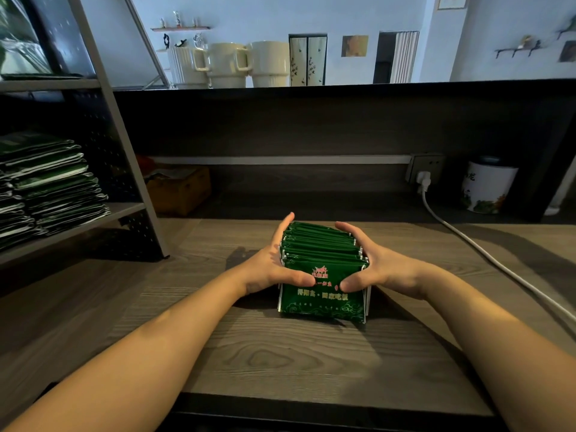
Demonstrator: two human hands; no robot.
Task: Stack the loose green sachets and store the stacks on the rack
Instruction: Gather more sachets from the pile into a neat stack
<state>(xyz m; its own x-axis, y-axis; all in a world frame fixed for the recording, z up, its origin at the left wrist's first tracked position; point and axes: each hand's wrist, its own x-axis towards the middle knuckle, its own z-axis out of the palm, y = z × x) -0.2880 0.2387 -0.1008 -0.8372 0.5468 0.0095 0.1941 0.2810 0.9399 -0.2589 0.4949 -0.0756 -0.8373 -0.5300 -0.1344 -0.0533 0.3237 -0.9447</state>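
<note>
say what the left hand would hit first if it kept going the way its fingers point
Probably nothing on the desk: the left hand points up and away beside the sachet stack, toward the dark back panel; depth is unclear.

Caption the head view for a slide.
Both hands, left hand and right hand, squeeze an upright bundle of green foil sachets on the wooden table.

Green sachets (322,275) with red and pale print; grey wood-grain table (280,353); cream mugs (230,65)
</note>
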